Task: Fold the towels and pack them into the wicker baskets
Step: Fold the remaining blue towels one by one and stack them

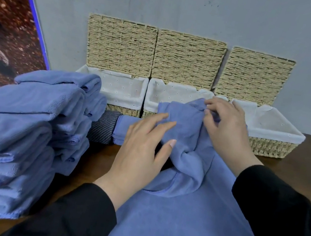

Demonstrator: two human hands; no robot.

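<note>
Three wicker baskets (pixel 125 95) stand open and unfilled in the upper middle of the frame. The folding step is in hand: the blue towel (pixel 186 213) lies spread on the tabletop (pixel 305 160) at lower centre. The right hand (pixel 227 130) pinches its far edge, and the left hand (pixel 141 152) rests flat and released on it. Next, I judge, the edge must be brought over evenly. No writing is readable.

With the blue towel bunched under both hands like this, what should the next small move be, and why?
Probably draw the pinched far corner out flat. The right hand pinches the blue towel at its far edge, the left hand rests open on it, and the cloth between them is rumpled. All three wicker baskets look empty, so folding comes first.
</note>
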